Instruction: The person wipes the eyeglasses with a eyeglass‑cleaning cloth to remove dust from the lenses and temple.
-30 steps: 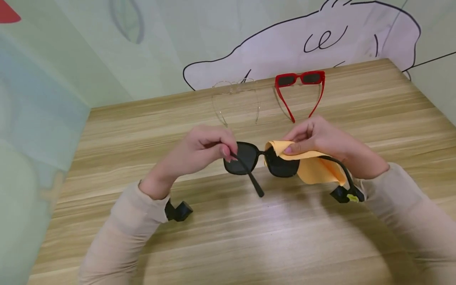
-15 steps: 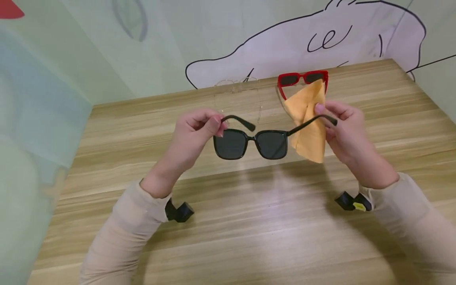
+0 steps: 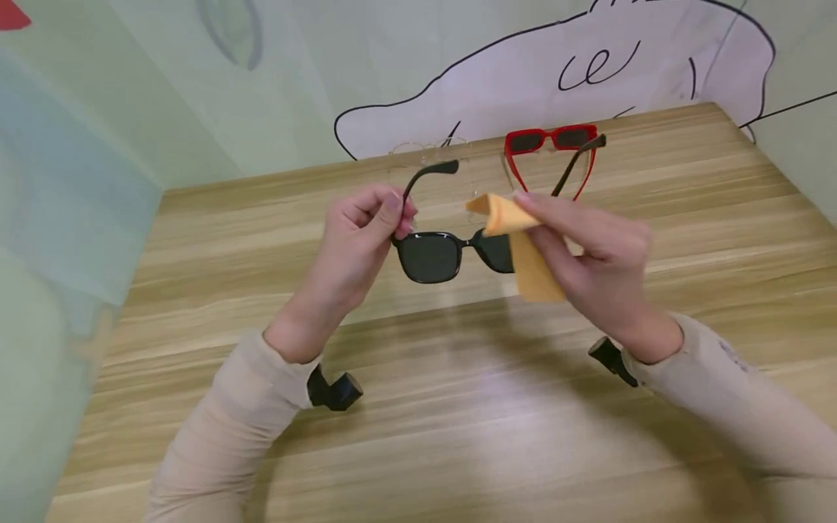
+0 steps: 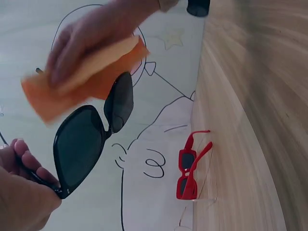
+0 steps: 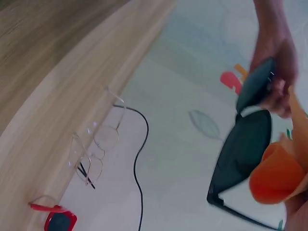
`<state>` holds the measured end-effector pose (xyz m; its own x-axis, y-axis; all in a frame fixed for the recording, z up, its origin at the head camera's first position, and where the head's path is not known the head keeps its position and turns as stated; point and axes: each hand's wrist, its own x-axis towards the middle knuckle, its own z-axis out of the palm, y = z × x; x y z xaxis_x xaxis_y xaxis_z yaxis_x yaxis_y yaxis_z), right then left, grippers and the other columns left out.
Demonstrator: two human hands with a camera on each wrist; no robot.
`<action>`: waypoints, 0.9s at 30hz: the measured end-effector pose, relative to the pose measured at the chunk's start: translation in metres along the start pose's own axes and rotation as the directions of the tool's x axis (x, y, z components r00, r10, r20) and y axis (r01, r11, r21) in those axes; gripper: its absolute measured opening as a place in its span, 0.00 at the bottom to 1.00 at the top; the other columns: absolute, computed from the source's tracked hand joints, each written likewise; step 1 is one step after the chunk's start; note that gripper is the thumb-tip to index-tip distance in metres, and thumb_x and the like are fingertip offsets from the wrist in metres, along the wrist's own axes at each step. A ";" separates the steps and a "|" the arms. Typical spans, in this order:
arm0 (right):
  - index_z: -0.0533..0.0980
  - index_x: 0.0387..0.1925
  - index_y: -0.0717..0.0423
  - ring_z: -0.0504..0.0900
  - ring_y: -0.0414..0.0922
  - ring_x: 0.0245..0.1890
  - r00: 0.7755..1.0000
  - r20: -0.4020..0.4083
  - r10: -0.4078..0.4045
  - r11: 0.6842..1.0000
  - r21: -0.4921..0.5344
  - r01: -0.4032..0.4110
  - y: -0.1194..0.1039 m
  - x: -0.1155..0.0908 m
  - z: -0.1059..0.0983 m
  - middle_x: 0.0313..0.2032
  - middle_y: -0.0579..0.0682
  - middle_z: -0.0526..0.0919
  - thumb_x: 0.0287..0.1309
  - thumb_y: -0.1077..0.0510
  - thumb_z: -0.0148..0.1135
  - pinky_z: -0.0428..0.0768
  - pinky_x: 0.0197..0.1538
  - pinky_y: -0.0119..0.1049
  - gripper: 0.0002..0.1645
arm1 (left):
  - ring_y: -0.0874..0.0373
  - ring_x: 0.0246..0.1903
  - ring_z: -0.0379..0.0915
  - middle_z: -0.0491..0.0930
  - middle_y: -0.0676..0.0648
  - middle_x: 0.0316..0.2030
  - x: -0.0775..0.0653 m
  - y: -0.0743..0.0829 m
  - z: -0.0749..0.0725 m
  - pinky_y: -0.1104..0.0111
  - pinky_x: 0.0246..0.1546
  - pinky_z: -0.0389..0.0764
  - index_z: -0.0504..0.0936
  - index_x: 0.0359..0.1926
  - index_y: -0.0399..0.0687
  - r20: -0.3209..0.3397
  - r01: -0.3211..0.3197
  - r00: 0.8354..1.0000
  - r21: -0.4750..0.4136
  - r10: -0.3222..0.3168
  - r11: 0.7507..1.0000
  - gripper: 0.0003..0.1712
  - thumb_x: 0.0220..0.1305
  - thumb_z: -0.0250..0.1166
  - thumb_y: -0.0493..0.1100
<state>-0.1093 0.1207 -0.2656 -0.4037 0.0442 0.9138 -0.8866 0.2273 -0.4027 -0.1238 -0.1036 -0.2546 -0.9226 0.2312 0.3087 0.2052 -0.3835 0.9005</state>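
My left hand (image 3: 362, 247) pinches one temple of the black sunglasses (image 3: 429, 258) near its hinge, holding them up above the table with the temples spread. My right hand (image 3: 588, 254) pinches a folded orange-yellow cleaning cloth (image 3: 538, 269) between thumb and fingers. In the head view the cloth and hand cover part of the right-hand lens, and the far temple sticks up behind them. The left wrist view shows the blurred cloth (image 4: 86, 82) just beside the upper lens (image 4: 120, 101). In the right wrist view, the cloth (image 5: 276, 175) overlaps the edge of the nearer lens.
Red-framed sunglasses (image 3: 551, 139) stand at the back of the wooden table (image 3: 458, 436), temples unfolded toward me. Thin wire-framed clear glasses (image 5: 107, 137) stand beside them, left of the red pair in the head view. A wall with line drawings (image 3: 294, 65) rises behind the table's back edge.
The right hand drew the cloth off the right lens, then moved back leftward with it in front of that lens. The sunglasses rose and tilted, temples now pointing up; the left hand keeps its grip.
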 end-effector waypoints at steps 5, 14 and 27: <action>0.82 0.39 0.64 0.83 0.44 0.32 0.899 0.435 0.040 0.986 -0.162 0.034 0.002 -0.001 0.017 0.36 0.56 0.85 0.46 0.74 0.66 0.77 0.33 0.28 0.15 | 0.64 0.27 0.72 0.78 0.51 0.27 -0.005 -0.002 0.009 0.77 0.33 0.74 0.81 0.27 0.49 -0.009 0.005 1.000 -0.010 -0.005 1.000 0.15 0.47 0.69 0.54; 0.80 0.39 0.63 0.82 0.46 0.45 0.712 0.702 0.000 0.987 -0.116 0.114 -0.006 0.000 0.044 0.42 0.54 0.84 0.53 0.74 0.58 0.80 0.43 0.38 0.12 | 0.65 0.24 0.72 0.79 0.53 0.23 -0.007 -0.005 0.017 0.78 0.26 0.75 0.82 0.24 0.50 -0.126 -0.016 0.992 -0.038 0.011 0.999 0.10 0.48 0.65 0.50; 0.79 0.38 0.56 0.81 0.42 0.44 0.634 0.752 -0.181 0.978 0.207 0.034 0.016 0.003 0.026 0.40 0.46 0.83 0.49 0.82 0.52 0.76 0.47 0.32 0.22 | 0.64 0.24 0.70 0.76 0.50 0.24 -0.003 -0.004 0.014 0.77 0.30 0.70 0.81 0.23 0.45 -0.217 0.019 0.975 -0.151 -0.051 0.988 0.22 0.67 0.47 0.26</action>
<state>-0.1303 0.0987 -0.2709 -0.2650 -0.7449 0.6124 -0.9273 0.0226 -0.3737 -0.1168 -0.0903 -0.2545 -0.9808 0.0514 0.1883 0.1364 -0.5093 0.8497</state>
